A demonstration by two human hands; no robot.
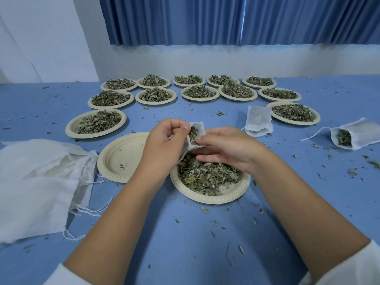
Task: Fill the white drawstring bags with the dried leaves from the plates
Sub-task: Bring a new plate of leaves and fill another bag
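Small white bag (198, 130) is held up just above the far-left rim of the near plate (232, 195), mouth open w/ green bits showing inside. Its long axis runs from the mouth, up and to the right, down-left toward the L hand (164, 145), so the opening faces the R hand (224, 150).

L hand: fingers curled, pinching the bag's left edge and keeping the mouth open. R hand: fingers fairly straight, pointing left, tips right at the mouth and lower fingers touching the leaves (207, 177) heaped on the near plate. Can't tell whether it pinches a tuft of leaves or the bag's rim, since the tips are partly hidden by cloth.

The next move prob. turns on this: leaves lie directly under and just toward the body from the R hand, bag mouth just beyond its fingertips. So R hand is the nearer one for scooping, and the path from heap to mouth is short, up and left. Bag looks only partly filled.

Outward: an empty plate (121, 157) just left of the L wrist; a pile of unfilled bags (37, 182) at far left; a flat bag (259, 122) and a stuffed bag (349, 136) lying on its side at right; full plates (197, 92) in rows at the back. Crumbs all over the blue table (185, 243).
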